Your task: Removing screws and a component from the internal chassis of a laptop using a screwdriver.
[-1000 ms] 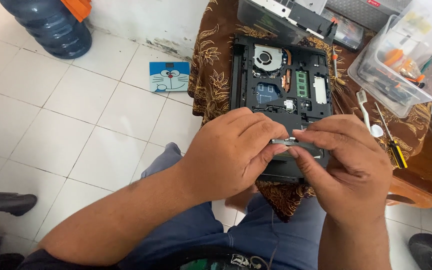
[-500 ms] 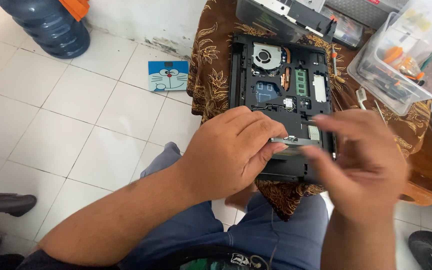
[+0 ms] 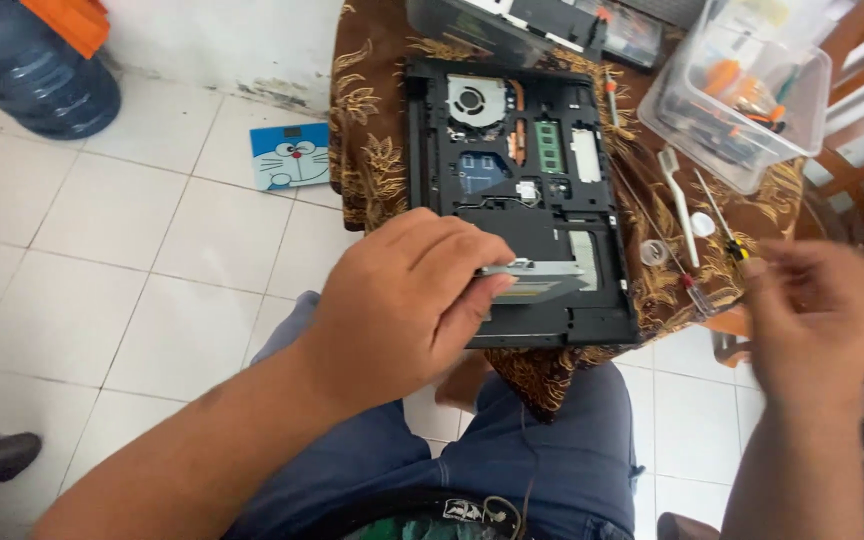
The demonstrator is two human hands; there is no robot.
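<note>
Head view: left hand (image 3: 407,300) grip clenched on grey drive (image 3: 542,275), partly hidden; right hand (image 3: 817,315) blurred, grip released.

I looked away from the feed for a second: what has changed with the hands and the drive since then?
The right hand has let go of the flat metal drive and pulled away to the right, now blurred and empty beside the table. The left hand still grips the drive over the opened laptop. Laptop, clear plastic tool box and screwdrivers lie as before.

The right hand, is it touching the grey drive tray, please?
No, the right hand hangs clear, and only the left hand grips the drive tray.
</note>
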